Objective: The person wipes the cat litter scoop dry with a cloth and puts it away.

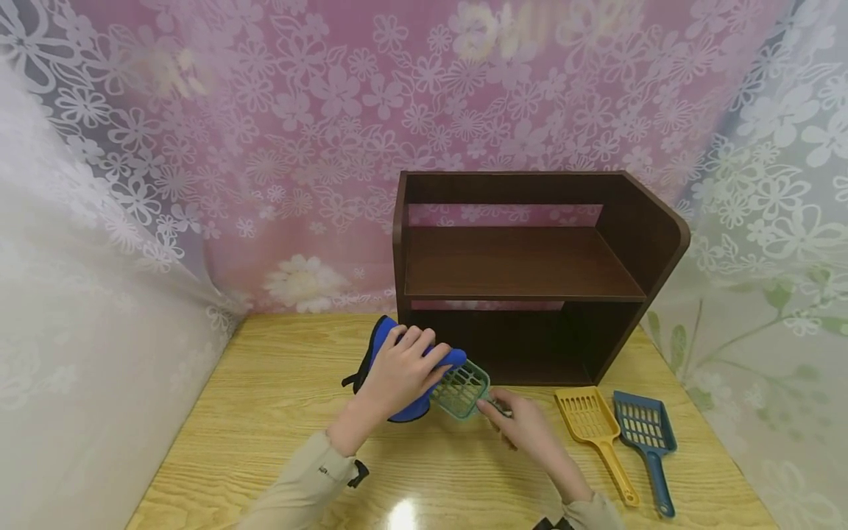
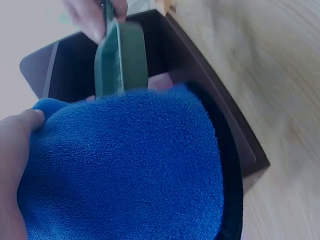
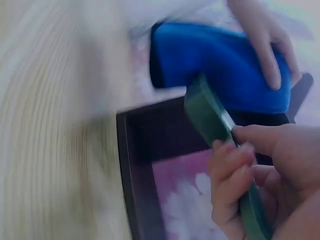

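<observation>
My left hand (image 1: 400, 368) grips a blue cloth (image 2: 125, 165) with black edging, folded over at the far end of a green slotted litter scoop (image 1: 461, 390). By its handle, my right hand (image 1: 523, 423) holds this scoop, tilted above the table in front of the shelf. In the right wrist view, thumb and fingers wrap the green handle (image 3: 252, 210), and the scoop's head meets the cloth (image 3: 220, 65). The cloth hides part of the scoop's head in the left wrist view.
A dark brown two-tier shelf (image 1: 523, 261) stands at the back of the wooden table (image 1: 265, 412). To the right lie a yellow scoop (image 1: 599, 434) and a dark blue scoop (image 1: 648, 434), side by side. Flowered curtains (image 1: 298, 147) enclose the table behind and at both sides.
</observation>
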Tool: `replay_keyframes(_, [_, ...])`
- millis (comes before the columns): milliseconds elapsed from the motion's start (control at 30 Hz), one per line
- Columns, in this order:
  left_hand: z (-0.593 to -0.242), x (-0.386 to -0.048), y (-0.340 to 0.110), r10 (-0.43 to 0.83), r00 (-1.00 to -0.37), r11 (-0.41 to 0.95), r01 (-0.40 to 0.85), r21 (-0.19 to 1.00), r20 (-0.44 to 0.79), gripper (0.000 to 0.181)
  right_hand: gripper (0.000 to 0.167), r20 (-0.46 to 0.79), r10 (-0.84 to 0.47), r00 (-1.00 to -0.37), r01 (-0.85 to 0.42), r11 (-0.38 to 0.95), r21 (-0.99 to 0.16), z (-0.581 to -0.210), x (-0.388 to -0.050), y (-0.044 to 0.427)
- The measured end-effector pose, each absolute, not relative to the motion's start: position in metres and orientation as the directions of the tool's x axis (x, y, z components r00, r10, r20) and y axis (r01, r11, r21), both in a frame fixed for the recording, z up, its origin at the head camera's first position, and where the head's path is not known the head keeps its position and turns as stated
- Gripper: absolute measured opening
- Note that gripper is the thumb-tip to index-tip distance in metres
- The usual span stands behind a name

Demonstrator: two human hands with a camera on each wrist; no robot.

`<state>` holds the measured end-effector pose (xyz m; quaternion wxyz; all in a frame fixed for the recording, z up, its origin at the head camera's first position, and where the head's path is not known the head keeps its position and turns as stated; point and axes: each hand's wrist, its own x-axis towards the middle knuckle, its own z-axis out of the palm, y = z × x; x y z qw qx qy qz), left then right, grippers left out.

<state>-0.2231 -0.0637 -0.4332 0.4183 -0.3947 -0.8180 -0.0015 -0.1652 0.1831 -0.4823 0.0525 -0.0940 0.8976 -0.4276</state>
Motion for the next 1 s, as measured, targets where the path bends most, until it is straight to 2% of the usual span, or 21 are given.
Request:
replay_keyframes(133, [-0.439,-0.223,-0.051,0.655,-0.337,0.677,0.659,-0.327,0.676,0.025,0.045,-0.130,-0.274,-0.953,0.006,0.411,-0.912,-0.485,-0.169,0.188])
replay_keyframes(267, [-0.447,-0.224,-0.042,0.666,-0.349,0.669,0.671,-0.321,0.660,0.025,0.059,-0.195,-0.305,-0.932,0.093,0.321,-0.943,-0.485,-0.169,0.193])
replay_keyframes(367, [-0.454,-0.223,-0.037,0.679,-0.366,0.664,0.677,-0.319,0.636,0.027,0.062,-0.195,-0.338,-0.921,0.098,0.282,-0.954,-0.485,-0.168,0.194])
replay_keyframes(567, [-0.466,-0.221,-0.028,0.684,-0.382,0.655,0.696,-0.293,0.622,0.025,0.061,-0.196,-0.323,-0.926,0.113,0.260,-0.959,-0.482,-0.167,0.189])
replay_keyframes(833, [-0.473,-0.218,-0.014,0.721,-0.321,0.617,0.700,-0.359,0.614,0.024,0.059,-0.191,-0.276,-0.942,0.112,0.279,-0.954,-0.481,-0.165,0.183])
replay_keyframes(1000, [-0.476,-0.222,-0.016,0.709,-0.343,0.632,0.696,-0.341,0.616,0.024,0.057,-0.181,-0.240,-0.954,0.108,0.287,-0.952,-0.482,-0.160,0.179])
